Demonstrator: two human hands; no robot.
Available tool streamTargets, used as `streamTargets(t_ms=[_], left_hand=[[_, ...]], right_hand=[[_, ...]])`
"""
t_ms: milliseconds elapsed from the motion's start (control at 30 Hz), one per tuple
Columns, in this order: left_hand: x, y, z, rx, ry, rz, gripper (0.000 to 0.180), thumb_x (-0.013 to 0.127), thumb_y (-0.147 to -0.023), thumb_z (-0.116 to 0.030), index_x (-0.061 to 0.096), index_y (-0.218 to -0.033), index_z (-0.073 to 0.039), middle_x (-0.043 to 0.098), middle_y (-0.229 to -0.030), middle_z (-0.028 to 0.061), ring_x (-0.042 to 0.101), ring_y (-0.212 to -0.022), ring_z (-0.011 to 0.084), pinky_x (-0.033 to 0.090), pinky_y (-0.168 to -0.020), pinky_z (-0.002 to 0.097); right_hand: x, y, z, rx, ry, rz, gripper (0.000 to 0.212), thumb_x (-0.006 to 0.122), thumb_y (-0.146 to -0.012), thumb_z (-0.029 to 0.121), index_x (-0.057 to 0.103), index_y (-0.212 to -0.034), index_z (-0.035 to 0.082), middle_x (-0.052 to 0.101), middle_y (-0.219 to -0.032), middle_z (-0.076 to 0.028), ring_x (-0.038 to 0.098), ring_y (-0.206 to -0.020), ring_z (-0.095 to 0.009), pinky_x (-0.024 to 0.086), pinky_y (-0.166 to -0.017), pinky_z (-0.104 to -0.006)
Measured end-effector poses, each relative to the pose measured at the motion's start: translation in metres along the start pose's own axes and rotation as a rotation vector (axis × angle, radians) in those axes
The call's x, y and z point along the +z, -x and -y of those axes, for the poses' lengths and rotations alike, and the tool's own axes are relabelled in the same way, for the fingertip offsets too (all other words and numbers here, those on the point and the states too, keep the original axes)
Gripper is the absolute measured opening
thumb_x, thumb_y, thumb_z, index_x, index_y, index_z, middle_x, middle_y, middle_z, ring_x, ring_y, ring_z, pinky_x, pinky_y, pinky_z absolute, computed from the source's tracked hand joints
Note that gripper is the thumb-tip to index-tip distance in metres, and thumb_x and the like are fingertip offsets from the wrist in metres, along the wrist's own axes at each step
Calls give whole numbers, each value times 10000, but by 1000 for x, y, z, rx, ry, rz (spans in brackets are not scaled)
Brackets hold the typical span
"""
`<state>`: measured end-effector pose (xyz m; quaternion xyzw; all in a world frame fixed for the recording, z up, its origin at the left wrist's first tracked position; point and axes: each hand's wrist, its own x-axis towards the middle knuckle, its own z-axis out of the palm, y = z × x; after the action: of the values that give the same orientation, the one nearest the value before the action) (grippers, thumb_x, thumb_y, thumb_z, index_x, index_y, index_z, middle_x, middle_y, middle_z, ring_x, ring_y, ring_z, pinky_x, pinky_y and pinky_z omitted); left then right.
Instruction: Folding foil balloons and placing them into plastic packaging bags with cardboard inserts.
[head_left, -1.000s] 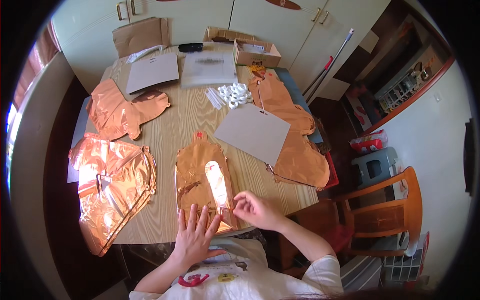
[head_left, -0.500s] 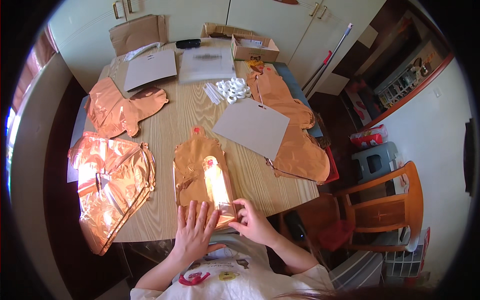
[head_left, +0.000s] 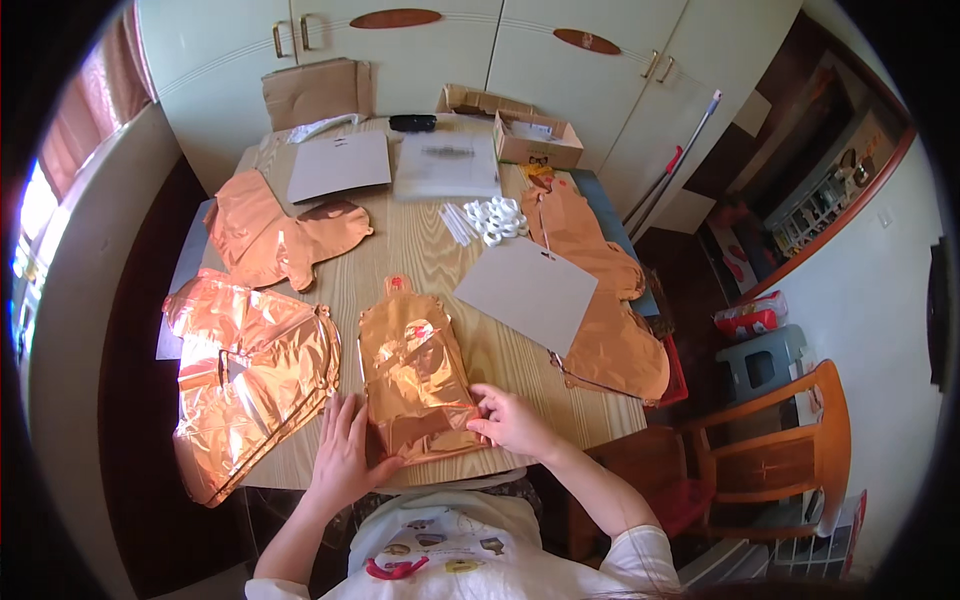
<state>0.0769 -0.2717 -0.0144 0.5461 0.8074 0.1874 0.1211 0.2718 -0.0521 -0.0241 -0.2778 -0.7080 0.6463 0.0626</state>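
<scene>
The left hand (head_left: 345,455) lies open at the lower left corner of a flat, shiny copper-coloured foil piece (head_left: 415,375) on the wood-grain bench (head_left: 495,362); the right hand (head_left: 512,422) pinches its right edge. Gentle, even smoothing should limit creases.

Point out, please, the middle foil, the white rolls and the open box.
Middle foil (head_left: 415,372): head view, middle of its upper face.
White rolls (head_left: 496,219): head view, middle of the pile.
Open box (head_left: 517,150): head view, its front wall.
</scene>
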Motion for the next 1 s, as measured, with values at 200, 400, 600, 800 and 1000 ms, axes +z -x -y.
streamTargets(t_ms=[200,400,600,800,1000], left_hand=[[1,-51,21,11,234,-182,983,828,-723,-326,284,-1456,37,338,-1476,281,222,-1444,440,254,-1166,478],[-23,-86,24,1,754,147,451,765,-808,-199,622,-1202,-34,626,-1183,153,554,-1235,324,445,-1028,397],[-5,-65,18,593,269,-111,340,713,-758,-132,685,-1092,-71,683,-1174,100,633,-1142,256,461,-1050,431],[-5,-54,7,713,-18,-41,304,667,-804,-128,689,-1101,-70,675,-1189,114,608,-1188,280,459,-1051,436],[-37,-63,-15,607,51,43,353,602,-893,-205,628,-1201,-34,602,-1304,144,544,-1257,319,415,-1072,478]], right_hand=[[-14,-48,-6,-161,89,-137,229,671,-890,72,643,-1096,-23,701,-858,-85,634,-637,-112,499,-589,-278],[-38,-58,10,-522,459,-123,128,648,-859,27,664,-985,43,680,-890,-83,659,-774,-189,516,-681,-305],[-46,-31,14,-753,679,-125,185,677,-770,21,675,-935,104,701,-970,-10,658,-860,-234,547,-737,-351],[-53,-17,0,-845,921,-161,213,689,-794,52,720,-996,112,703,-1112,-11,656,-953,-222,532,-810,-356],[-46,6,6,-689,900,-307,236,669,-852,123,706,-1078,66,692,-1144,-76,636,-1078,-259,487,-954,-397]])
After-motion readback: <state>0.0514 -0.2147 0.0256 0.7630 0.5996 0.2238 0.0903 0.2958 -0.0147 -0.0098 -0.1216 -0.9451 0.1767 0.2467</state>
